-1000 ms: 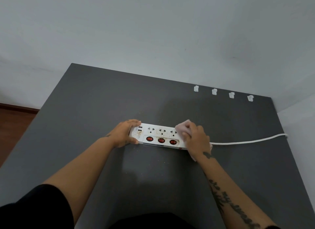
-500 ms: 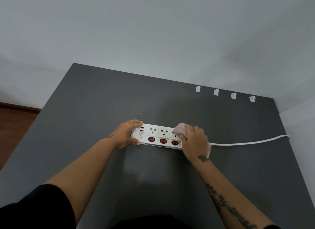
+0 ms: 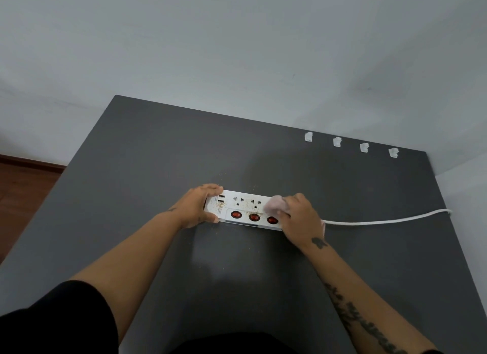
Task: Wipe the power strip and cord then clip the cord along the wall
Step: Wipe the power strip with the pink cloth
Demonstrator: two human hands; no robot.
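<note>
White power strip (image 3: 243,207) lay mid-table (image 3: 158,169), dusty with specks. Left hand (image 3: 196,207) had its grip clamped on the strip's left end. Right hand (image 3: 300,222) had its grip closed on a pale cloth (image 3: 274,205), pressed on the strip's right end. Cord (image 3: 382,220) ran right across the table. Four clips (image 3: 337,142) sat along the far edge by the wall (image 3: 237,50).

The power strip (image 3: 243,207) lies mid-table (image 3: 147,156), left hand (image 3: 196,206) at its left end, right hand (image 3: 299,219) with a cloth (image 3: 274,204) on its right end. The cord (image 3: 382,220) runs rightward (off the table's edge). Four clips (image 3: 308,136) sit behind, along the wall (image 3: 237,50).
</note>
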